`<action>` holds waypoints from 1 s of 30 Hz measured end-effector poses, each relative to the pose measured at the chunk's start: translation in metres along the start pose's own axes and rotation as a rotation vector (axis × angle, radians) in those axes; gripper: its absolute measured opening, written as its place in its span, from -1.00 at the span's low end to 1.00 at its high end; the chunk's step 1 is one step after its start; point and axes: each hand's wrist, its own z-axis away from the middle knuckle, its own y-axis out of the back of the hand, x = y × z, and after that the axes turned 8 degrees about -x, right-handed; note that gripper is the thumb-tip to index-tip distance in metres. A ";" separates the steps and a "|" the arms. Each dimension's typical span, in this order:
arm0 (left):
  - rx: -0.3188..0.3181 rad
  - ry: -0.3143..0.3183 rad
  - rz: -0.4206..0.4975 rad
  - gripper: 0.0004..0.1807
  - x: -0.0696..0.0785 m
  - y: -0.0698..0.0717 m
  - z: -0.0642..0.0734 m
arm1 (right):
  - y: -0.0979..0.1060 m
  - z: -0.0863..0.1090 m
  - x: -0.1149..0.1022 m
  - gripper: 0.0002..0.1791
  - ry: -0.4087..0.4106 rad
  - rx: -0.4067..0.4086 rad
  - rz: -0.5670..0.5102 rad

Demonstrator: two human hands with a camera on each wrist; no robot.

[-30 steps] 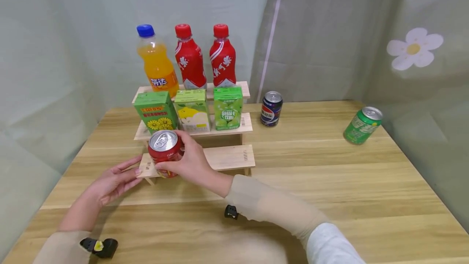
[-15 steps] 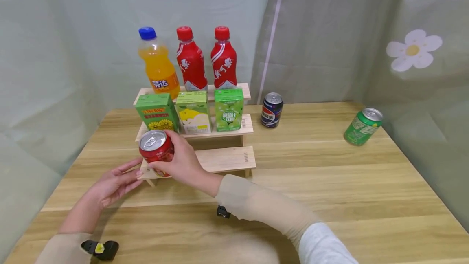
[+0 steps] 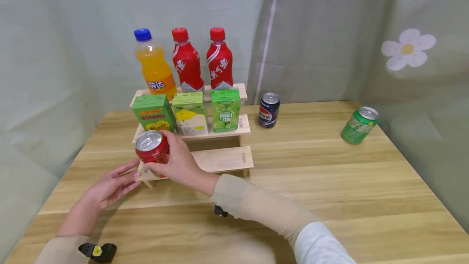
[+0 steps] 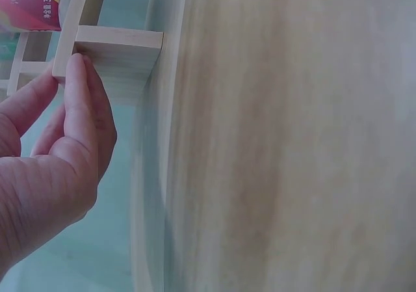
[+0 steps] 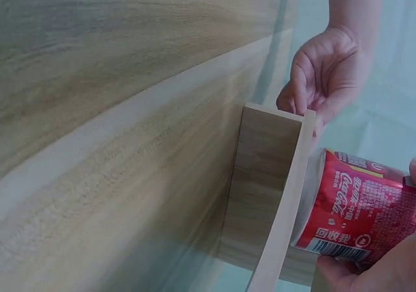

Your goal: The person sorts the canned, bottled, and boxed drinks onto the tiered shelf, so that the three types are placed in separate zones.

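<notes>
My right hand (image 3: 179,160) grips a red Coca-Cola can (image 3: 155,150) from its right side, thumb in front and fingers behind. The can is over the left end of the lowest step (image 3: 221,160) of a wooden tiered stand. In the right wrist view the base of the Coca-Cola can (image 5: 357,204) is right at the board's top face. With thumb above and fingertips beneath, my left hand (image 3: 111,188) pinches the left end of that same step. The left wrist view shows the left hand (image 4: 62,152) at the board's corner, beside the supporting leg (image 4: 120,51).
On the middle step stand a green drink carton (image 3: 155,113), a pear-printed carton (image 3: 190,113) and a grape-printed carton (image 3: 225,111). Behind are an orange soda bottle (image 3: 155,66) and two red bottles (image 3: 220,64). A dark blue Pepsi can (image 3: 269,111) and green can (image 3: 359,125) stand right.
My right hand has shifted the Coca-Cola can left along the lowest step, toward its left end. The left hand keeps its place at the step's end.
</notes>
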 end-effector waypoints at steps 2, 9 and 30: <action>0.010 0.007 -0.011 -0.59 0.000 0.000 0.001 | 0.000 0.001 0.002 -0.07 0.017 -0.002 0.007; -0.026 0.014 0.001 -0.57 -0.008 0.003 0.003 | -0.003 0.020 0.007 -0.11 -0.051 -0.024 -0.063; -0.044 -0.009 0.013 -0.57 0.001 0.000 0.001 | 0.084 0.090 0.022 -0.02 0.154 0.062 -0.098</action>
